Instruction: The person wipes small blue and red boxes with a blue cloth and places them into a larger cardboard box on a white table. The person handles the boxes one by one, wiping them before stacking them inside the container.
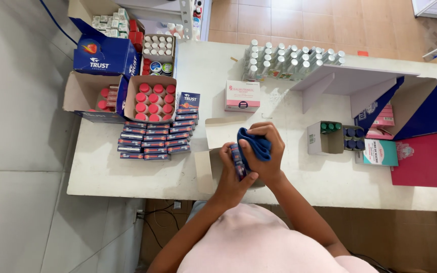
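Dark-blue small box [237, 161], upright over the open carton [219, 132] at the tabletop [127, 174] front edge, pinched in the left hand [231, 172]. The right hand [266, 151], just right of the small box, closes on a blue cloth [255, 144] pressed against it. Risk: a hard wipe could push the small box out of the pinch, down into the carton.

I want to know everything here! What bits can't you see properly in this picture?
- Small box, head view: mostly covered by the left hand and blue cloth in the right hand.
- Open carton inside: hidden behind both hands.
- Pink box: cut off by the right edge.
- White-capped bottles: labels too small.
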